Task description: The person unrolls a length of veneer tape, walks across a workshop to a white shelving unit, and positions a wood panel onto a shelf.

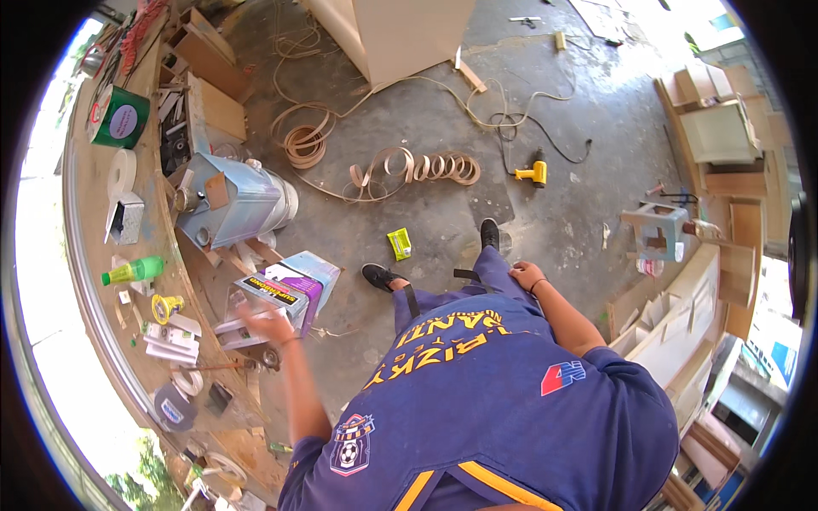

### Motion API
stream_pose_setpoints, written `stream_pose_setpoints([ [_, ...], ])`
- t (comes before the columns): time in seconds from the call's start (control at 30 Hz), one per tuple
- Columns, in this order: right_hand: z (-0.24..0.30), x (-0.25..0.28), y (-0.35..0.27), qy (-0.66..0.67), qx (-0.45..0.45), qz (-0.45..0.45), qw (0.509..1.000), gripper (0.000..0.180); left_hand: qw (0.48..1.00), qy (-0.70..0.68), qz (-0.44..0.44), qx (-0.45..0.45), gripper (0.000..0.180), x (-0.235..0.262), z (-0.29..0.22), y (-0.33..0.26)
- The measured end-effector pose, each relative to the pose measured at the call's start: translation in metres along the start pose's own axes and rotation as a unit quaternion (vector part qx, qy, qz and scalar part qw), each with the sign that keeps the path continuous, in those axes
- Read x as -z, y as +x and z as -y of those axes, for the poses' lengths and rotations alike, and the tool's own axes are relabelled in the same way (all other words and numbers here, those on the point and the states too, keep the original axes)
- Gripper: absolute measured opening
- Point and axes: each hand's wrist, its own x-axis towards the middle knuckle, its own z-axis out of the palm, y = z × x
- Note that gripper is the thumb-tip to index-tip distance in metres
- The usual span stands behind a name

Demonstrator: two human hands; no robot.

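My left hand (267, 324) is reached out over the near side of a square tin (317, 300) with a purple, white and black label, beside the workbench. Motion blurs its fingers, so I cannot tell whether they hold anything or touch the tin. My right hand (527, 275) lies on my right thigh with nothing in it, its fingers loosely stretched out. A larger blue-grey square tin (228, 204) stands just beyond the labelled one. On the floor in front of my feet lies a small yellow-green packet (399, 244).
The workbench (170, 230) on the left bears a green bottle (134, 271), a green can (118, 117) and a tape roll (122, 173). Coiled edging strip (417, 167), a yellow corded heat gun (532, 173) and a large board (417, 34) occupy the floor ahead. A stool (656, 230) stands right.
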Motion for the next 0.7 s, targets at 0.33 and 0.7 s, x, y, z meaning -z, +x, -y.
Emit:
stream_pose_setpoints([
  [0.33, -0.115, 0.083, 0.144, 0.184, -0.124, 0.185, 0.957, 0.033, 0.892, 0.028, 0.324, 0.315, 0.072, -0.126, -0.145, -0.31],
  [0.7, -0.214, 0.0, 0.51, -0.596, 0.343, 0.126, 0.715, 0.02, 0.735, 0.317, 0.571, 0.181, 0.089, -0.235, -0.242, -0.335],
])
